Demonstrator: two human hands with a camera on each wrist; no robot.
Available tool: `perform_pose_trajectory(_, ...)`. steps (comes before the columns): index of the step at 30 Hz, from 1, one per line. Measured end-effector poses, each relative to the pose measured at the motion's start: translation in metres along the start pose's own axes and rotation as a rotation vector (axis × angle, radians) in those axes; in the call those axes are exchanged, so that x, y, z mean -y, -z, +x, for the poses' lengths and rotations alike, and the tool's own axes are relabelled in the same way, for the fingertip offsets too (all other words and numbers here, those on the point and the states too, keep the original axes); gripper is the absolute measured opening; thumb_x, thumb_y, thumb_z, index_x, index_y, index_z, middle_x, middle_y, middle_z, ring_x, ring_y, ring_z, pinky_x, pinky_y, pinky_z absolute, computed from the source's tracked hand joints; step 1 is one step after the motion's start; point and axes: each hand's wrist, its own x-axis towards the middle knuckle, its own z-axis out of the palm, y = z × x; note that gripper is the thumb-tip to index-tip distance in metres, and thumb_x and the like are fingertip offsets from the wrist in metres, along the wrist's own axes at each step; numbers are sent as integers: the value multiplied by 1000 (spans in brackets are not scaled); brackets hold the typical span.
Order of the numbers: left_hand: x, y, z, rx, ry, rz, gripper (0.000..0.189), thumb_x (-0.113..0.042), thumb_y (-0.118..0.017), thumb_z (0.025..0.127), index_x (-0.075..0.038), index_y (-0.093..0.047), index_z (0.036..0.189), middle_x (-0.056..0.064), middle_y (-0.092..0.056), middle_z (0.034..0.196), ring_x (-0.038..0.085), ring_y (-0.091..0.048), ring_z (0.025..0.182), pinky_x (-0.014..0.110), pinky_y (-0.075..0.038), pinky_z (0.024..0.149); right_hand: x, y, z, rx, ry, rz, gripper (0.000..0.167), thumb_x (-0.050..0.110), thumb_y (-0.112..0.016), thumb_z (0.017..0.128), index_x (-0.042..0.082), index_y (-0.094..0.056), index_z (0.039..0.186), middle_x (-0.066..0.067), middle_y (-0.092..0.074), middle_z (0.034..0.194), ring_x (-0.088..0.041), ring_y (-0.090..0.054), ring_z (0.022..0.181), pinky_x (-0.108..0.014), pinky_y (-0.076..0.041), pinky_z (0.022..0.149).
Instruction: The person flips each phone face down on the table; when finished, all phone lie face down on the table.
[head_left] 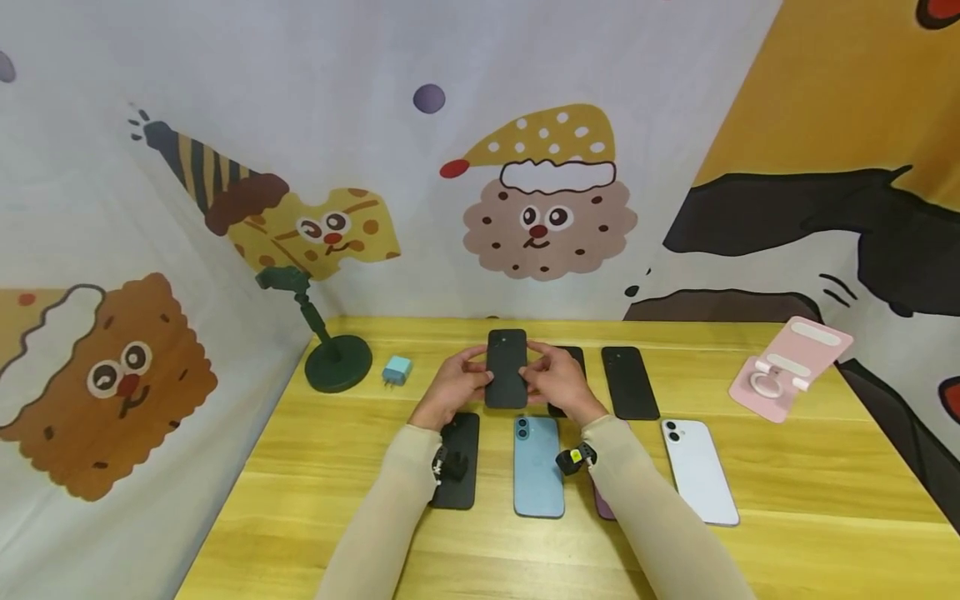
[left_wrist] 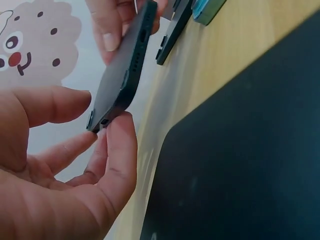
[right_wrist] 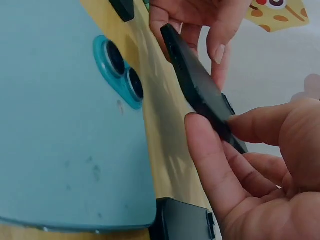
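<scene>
Both hands hold a black phone above the table's far half, its camera side towards the head view. The left hand pinches its left edge between thumb and fingers. On the opposite edge, the right hand grips in the same way. In the left wrist view the phone is seen from an end with a port. Beneath the left wrist lies another black phone. A light blue phone lies between the forearms. The right hand partly covers a black phone; the right sleeve hides most of a purple phone.
Right of the right hand lie a black phone and a white phone. A pink folding stand is at the far right. At the back left are a dark green stand and a light blue plug.
</scene>
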Motion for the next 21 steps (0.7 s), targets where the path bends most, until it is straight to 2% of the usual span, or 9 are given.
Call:
perform_pose_trajectory(5,-2,0,-1,-32,8,59,57,-8,-67,102,-18,-53,157,18,-62,130,29,-71,110,43,-62,95,0,-4,1,4,-18,-60,64,12,-72,100,13,-48,160,-18,-71,116,-22,-76,82,-36,-66,68)
perform_pose_trajectory(10,0,0,-1,-47,14,120,55,-11,-64,104,-15,-52,158,18,-60,138,28,-69,116,42,-62,94,-1,-10,2,-20,-14,-147,61,13,-73,99,13,-52,157,-17,-72,120,-21,-77,84,-34,-65,66)
perform_pose_trajectory(15,1,1,-2,-58,21,153,54,-15,-61,105,-14,-51,158,15,-59,141,29,-68,120,42,-61,94,-2,-18,3,-31,13,-223,62,12,-76,98,8,-54,155,-18,-75,119,-20,-79,78,-31,-64,64)
perform_pose_trajectory(21,1,4,-4,-53,42,180,54,-19,-61,106,-13,-50,159,15,-58,149,30,-67,125,42,-60,98,-1,-25,4,-59,13,-253,62,9,-80,94,7,-58,151,-17,-76,115,-17,-77,72,-30,-63,61)
